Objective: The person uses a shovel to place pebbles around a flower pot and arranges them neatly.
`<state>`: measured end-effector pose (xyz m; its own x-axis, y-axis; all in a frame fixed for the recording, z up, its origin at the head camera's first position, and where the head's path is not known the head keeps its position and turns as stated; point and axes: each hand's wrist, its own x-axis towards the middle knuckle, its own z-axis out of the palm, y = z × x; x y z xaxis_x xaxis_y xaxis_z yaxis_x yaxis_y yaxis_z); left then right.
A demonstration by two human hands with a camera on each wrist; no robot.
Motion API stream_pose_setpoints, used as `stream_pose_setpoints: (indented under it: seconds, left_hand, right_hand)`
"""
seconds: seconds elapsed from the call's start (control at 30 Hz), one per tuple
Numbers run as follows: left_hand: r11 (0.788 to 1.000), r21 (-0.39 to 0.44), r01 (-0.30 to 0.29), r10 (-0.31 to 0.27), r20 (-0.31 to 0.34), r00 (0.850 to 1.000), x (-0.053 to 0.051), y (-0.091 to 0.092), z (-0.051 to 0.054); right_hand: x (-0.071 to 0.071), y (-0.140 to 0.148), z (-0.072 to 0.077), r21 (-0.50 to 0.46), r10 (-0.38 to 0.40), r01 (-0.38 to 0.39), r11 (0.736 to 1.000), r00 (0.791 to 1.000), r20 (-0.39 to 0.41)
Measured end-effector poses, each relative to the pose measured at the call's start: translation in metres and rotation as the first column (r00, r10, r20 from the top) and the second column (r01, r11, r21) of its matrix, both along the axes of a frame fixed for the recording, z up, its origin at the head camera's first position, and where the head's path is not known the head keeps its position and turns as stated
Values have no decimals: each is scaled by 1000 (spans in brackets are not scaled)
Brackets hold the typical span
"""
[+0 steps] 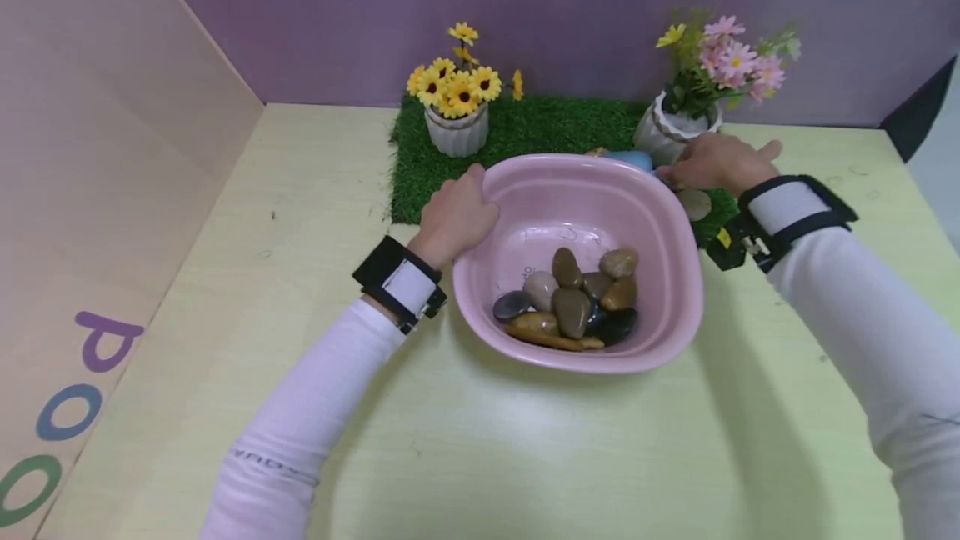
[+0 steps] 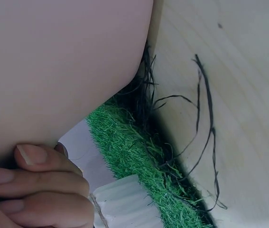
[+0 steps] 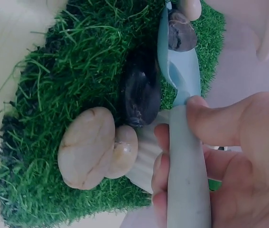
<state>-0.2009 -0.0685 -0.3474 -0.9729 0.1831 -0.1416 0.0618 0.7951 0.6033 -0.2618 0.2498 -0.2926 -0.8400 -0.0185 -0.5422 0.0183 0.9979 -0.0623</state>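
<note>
My left hand (image 1: 459, 215) grips the upper left rim of a pink basin (image 1: 517, 198). The basin is tilted toward me, and several wet-looking stones (image 1: 572, 311) lie gathered along its near side. My right hand (image 1: 716, 161) holds a small toy shovel by its pale grey-green handle (image 3: 189, 166). The shovel's light blue scoop (image 3: 186, 71) carries a dark stone (image 3: 181, 33), seen in the right wrist view. Below the scoop, a black stone (image 3: 141, 90) and two cream stones (image 3: 88, 147) lie on the artificial grass mat (image 1: 562, 119). The basin hides part of the scoop in the head view.
A ribbed white pot of yellow flowers (image 1: 456, 127) stands on the mat's left. Another white pot with pink flowers (image 1: 675, 123) stands close behind my right hand. A purple wall (image 1: 570, 15) rises behind the pale wooden table (image 1: 525, 448).
</note>
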Motion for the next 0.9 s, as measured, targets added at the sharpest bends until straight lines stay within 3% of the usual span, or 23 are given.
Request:
stream_pose_setpoints:
  seconds: [0.5, 0.9]
  left_hand:
    - [1000, 5, -2, 2, -1, 1000, 0, 0, 0]
    - [1000, -9, 1, -1, 4, 1000, 0, 0, 0]
  right_hand:
    - [4, -1, 7, 76, 11, -2, 997, 994, -111]
    - [1, 5, 14, 161, 27, -7, 987, 992, -123]
